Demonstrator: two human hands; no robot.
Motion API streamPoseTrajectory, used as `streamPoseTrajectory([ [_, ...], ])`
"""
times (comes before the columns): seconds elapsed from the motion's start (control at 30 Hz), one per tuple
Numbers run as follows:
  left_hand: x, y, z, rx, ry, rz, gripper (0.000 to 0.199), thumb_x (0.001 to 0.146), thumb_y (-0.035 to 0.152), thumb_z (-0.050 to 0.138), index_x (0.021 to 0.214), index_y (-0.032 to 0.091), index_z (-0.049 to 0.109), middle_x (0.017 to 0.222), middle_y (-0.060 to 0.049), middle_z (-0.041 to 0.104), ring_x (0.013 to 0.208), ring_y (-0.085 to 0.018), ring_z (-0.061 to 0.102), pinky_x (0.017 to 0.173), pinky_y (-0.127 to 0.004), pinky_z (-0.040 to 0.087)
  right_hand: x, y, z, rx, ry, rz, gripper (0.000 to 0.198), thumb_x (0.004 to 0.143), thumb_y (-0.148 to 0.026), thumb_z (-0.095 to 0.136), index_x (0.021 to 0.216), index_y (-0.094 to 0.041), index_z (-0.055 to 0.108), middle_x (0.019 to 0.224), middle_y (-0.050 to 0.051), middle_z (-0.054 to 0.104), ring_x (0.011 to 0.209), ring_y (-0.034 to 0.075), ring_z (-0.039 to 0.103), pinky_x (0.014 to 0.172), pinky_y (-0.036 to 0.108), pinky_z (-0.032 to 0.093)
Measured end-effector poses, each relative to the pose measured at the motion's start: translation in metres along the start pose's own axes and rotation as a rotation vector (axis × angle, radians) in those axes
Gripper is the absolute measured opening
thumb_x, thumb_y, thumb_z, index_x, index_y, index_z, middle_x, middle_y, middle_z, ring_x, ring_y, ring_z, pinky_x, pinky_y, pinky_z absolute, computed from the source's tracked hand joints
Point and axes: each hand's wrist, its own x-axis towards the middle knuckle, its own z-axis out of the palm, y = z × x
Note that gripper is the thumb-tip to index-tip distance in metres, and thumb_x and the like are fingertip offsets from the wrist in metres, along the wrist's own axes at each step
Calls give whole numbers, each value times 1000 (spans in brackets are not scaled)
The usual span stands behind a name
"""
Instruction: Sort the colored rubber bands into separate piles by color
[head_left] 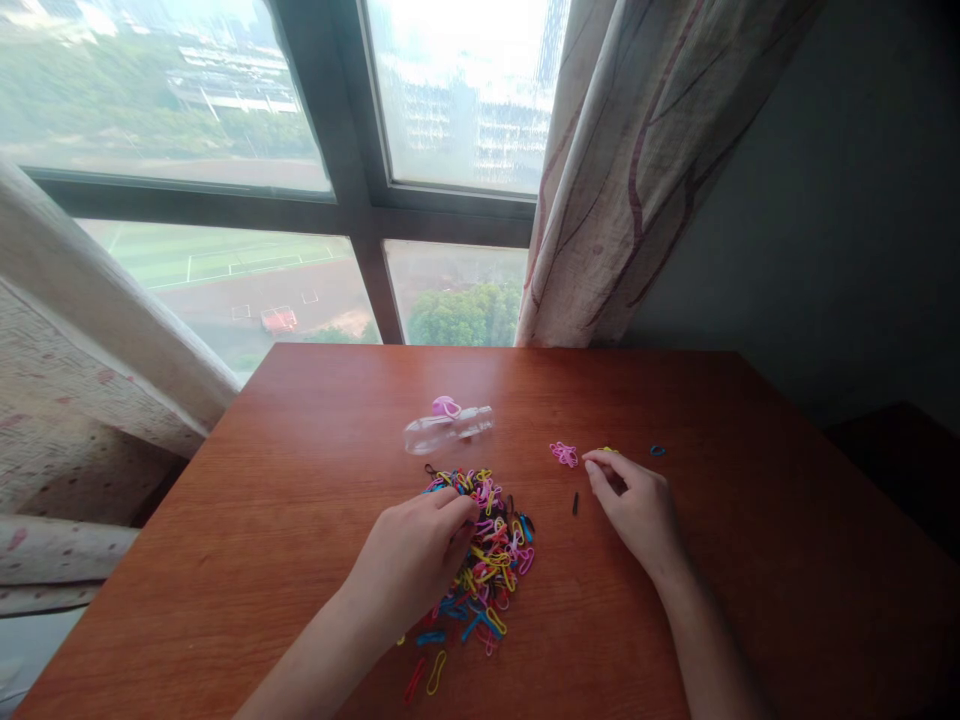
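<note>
A heap of small, multicoloured rubber bands [495, 560] lies in the middle of the table. My left hand [424, 540] rests over the heap's left side, fingers curled together; what its fingertips hold, if anything, is hidden. To the right, my right hand [634, 495] has thumb and forefinger pinched, and I cannot make out what is between them. Just left of those fingertips sits a small group of pink bands [564, 454]. Yellow bands [606, 450] show partly behind the right hand. A single black band [575, 503] and a blue band [658, 450] lie apart nearby.
A clear plastic bottle [450, 430] lies on its side behind the heap, with a pink round piece [445, 406] by it. The brown wooden table [262, 520] reaches the window [360, 210]. Curtains [600, 200] hang at both sides.
</note>
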Motion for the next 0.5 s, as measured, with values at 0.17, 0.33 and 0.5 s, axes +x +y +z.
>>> streamPoseTrajectory([
  [0.17,-3,-8,-14,-238,68,1,13,87,14,53,90,21,64,85,-1,70,74,-17,64,64,-24,43,0,-2,1,29,-16,-10,21,91,-30,55,89,-20,73,77,3,73,65,17,66,64,25,51],
  [0.33,-6,-8,-27,-428,115,2,15,85,12,55,87,21,67,81,0,69,71,-14,60,64,-22,41,-2,-11,3,102,-46,0,20,91,-31,56,91,-20,73,79,3,74,66,17,66,64,26,52],
  [0.5,-4,2,-24,-602,149,-36,11,86,19,60,84,18,71,72,0,63,61,-12,50,56,-22,37,-10,-39,5,321,-231,29,25,92,-37,57,93,-20,74,73,2,71,59,15,63,55,23,48],
])
